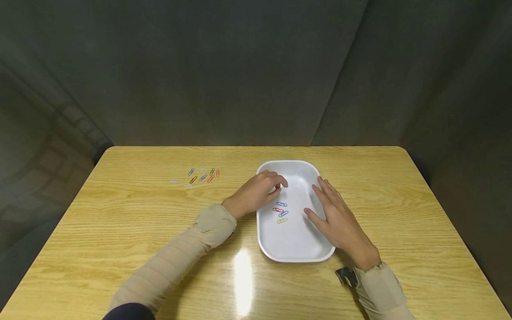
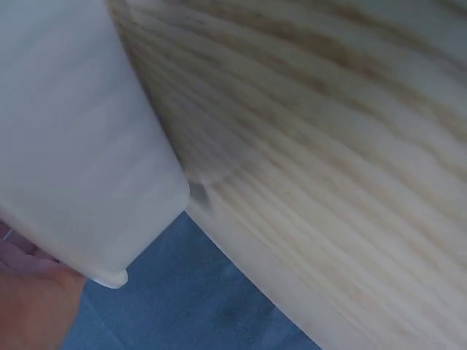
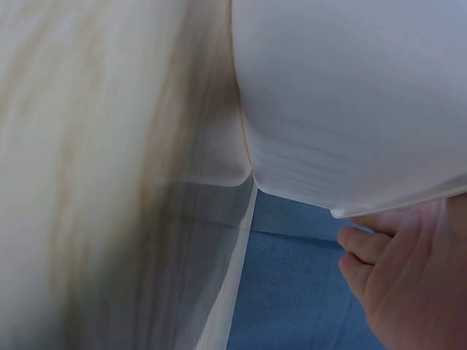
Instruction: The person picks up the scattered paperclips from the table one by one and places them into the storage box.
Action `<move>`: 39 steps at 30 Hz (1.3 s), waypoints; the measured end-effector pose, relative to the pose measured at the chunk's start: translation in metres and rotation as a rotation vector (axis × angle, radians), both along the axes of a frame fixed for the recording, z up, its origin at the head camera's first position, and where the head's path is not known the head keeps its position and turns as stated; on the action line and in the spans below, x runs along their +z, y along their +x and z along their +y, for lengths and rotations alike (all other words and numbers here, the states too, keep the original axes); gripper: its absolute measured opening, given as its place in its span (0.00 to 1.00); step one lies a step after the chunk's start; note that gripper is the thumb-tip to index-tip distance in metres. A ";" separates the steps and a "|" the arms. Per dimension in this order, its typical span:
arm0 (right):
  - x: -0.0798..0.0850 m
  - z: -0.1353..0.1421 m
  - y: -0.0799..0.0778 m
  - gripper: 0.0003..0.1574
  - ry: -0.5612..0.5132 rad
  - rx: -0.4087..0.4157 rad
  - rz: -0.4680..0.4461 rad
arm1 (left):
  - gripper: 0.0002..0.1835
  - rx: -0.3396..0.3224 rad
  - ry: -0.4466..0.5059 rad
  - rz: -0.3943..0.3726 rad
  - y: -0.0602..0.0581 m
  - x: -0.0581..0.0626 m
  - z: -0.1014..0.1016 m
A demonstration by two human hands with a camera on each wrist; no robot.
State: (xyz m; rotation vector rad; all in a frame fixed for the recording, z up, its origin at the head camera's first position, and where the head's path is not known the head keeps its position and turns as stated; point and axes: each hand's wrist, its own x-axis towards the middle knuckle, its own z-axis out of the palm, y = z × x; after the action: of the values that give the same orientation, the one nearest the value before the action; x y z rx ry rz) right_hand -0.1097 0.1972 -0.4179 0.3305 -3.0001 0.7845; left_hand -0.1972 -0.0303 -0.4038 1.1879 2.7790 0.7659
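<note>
A white tray (image 1: 308, 246) lies on the table with several paper clips inside: two blue, a red (image 1: 278, 210) and a yellow one (image 1: 282, 220). My left hand (image 1: 260, 191) reaches over the tray's left rim and pinches a small pale paper clip (image 1: 284, 187) between thumb and fingers, low over the tray. Across from it, my right hand (image 1: 338, 218) lies along the right rim with fingers straight and thumb spread over the inside. The right wrist view shows that hand (image 3: 408, 270) at the tray's rim, its fingertips partly hidden behind the wall.
Left of the tray, towards the back of the wooden table (image 1: 120, 222), is a loose group of paper clips: blue, white, green (image 1: 212, 171), red and orange-brown (image 1: 194, 179). Dark curtains (image 1: 224, 75) hang behind the table's far edge.
</note>
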 end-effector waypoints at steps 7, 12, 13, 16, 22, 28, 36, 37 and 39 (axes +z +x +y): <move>0.001 0.000 0.000 0.45 0.003 0.004 -0.004 | 0.09 0.000 -0.034 -0.013 0.000 -0.002 0.006; 0.001 0.001 0.000 0.45 0.001 0.010 -0.005 | 0.09 -0.002 -0.091 0.030 0.000 -0.007 0.008; 0.001 0.001 0.000 0.45 0.000 0.011 -0.006 | 0.08 -0.003 -0.097 0.039 0.000 -0.007 0.009; 0.001 0.002 0.000 0.45 -0.001 0.013 -0.008 | 0.08 -0.003 -0.121 0.061 0.001 -0.008 0.010; 0.000 0.001 0.000 0.45 -0.006 0.020 -0.004 | 0.07 0.019 -0.175 0.084 0.002 -0.008 0.011; -0.001 0.002 0.000 0.45 -0.006 0.015 -0.014 | 0.06 0.027 -0.223 0.097 0.003 -0.009 0.014; -0.001 0.002 0.000 0.45 -0.002 0.017 -0.010 | 0.05 0.038 -0.254 0.099 0.003 -0.009 0.014; -0.001 0.002 0.000 0.45 -0.001 0.018 -0.010 | 0.05 0.040 -0.257 0.098 0.003 -0.009 0.014; -0.001 0.002 0.000 0.45 0.000 0.019 -0.009 | 0.05 0.044 -0.260 0.098 0.003 -0.009 0.015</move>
State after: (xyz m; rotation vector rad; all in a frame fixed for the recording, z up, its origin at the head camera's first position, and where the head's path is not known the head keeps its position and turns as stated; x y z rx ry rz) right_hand -0.1098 0.1995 -0.4185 0.3567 -3.0096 0.7887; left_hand -0.1944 -0.0157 -0.4125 1.1472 2.8787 0.3404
